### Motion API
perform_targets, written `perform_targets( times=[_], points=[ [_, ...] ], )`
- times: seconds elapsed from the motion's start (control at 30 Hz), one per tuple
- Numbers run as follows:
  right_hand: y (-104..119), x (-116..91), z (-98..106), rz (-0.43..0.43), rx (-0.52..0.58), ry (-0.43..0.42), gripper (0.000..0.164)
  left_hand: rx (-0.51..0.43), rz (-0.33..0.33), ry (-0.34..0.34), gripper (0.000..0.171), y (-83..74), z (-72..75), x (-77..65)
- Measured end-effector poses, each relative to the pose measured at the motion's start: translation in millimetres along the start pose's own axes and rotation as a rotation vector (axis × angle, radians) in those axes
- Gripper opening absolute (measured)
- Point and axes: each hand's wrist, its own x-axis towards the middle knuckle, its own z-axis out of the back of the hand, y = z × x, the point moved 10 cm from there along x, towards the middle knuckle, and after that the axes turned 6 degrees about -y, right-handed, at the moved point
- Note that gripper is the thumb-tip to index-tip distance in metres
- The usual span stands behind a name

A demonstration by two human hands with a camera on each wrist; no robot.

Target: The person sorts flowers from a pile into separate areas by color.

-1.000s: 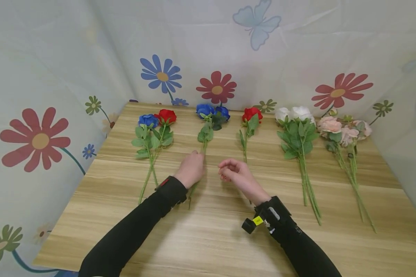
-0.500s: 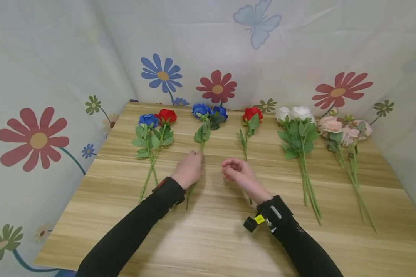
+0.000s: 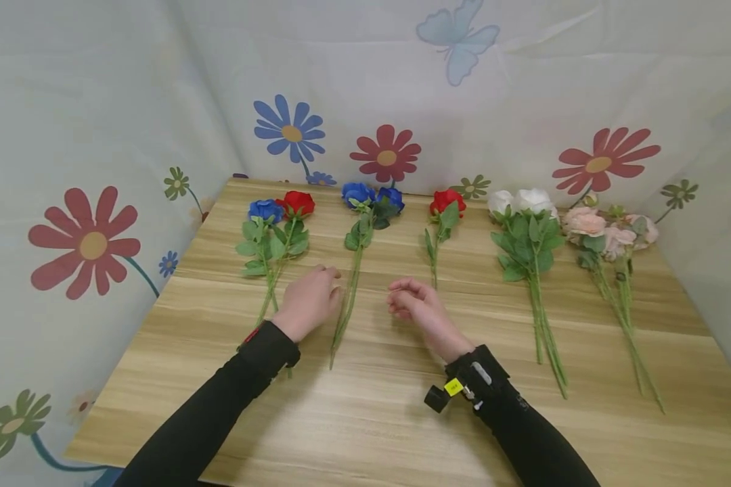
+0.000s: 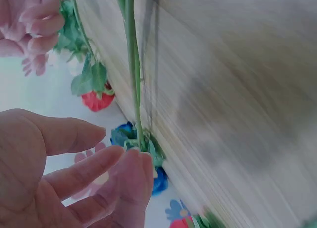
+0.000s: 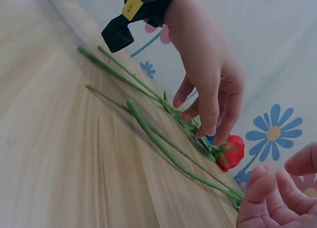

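Two blue roses (image 3: 358,193) lie side by side on the wooden table, their stems (image 4: 131,55) running toward the front edge. Just left of those stems hovers my left hand (image 3: 307,301), fingers relaxed and thumb apart, holding nothing; the right wrist view shows this left hand (image 5: 210,74) above the table. It partly covers the stems of a crossed pair, one blue rose (image 3: 266,210) and one red rose (image 3: 297,202). My right hand (image 3: 426,314) hangs with loosely bent fingers, nothing in them, in front of a single red rose (image 3: 447,201), hiding its lower stem.
White roses (image 3: 533,201) with long stems lie to the right. Pale pink flowers (image 3: 585,222) lie beyond them near the table's right edge. A flower-printed curtain (image 3: 512,101) rises behind the table (image 3: 378,419) and along its left side.
My left hand has let go of the blue roses' stems and moved left, leaving both stems on the table in full view. My right hand has stayed nearly in place.
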Motion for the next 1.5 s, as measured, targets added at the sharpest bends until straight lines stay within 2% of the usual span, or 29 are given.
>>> perform_targets(
  times=[0.17, 0.3, 0.67, 0.97, 1.17, 1.5],
  points=[
    [-6.9, 2.0, -7.1, -0.068, 0.135, 0.018, 0.029, -0.014, -0.013, -0.042, 0.029, 12.8, 13.5, -10.1],
    [-10.7, 4.2, -13.8, -0.093, 0.179, 0.005, 0.029, -0.005, 0.008, -0.075, 0.028, 26.5, 21.1, -17.4],
    [-5.5, 3.1, -33.8, -0.047, 0.118, -0.031, 0.036, -0.011, 0.071, -0.084, 0.028, 56.0, 38.0, -30.6],
    [4.7, 11.7, -56.9, -0.033, 0.193, -0.050, 0.037, -0.035, 0.134, -0.094, 0.024, 82.0, 53.5, -39.8],
    [10.5, 18.9, -81.5, -0.045, 0.243, -0.039, 0.039, -0.047, 0.174, -0.062, 0.033, 99.5, 54.2, -47.6],
    [1.0, 31.1, -119.3, -0.128, 0.261, -0.003, 0.037, -0.082, 0.248, 0.059, 0.040, 124.6, 47.3, -66.1]
  ],
)
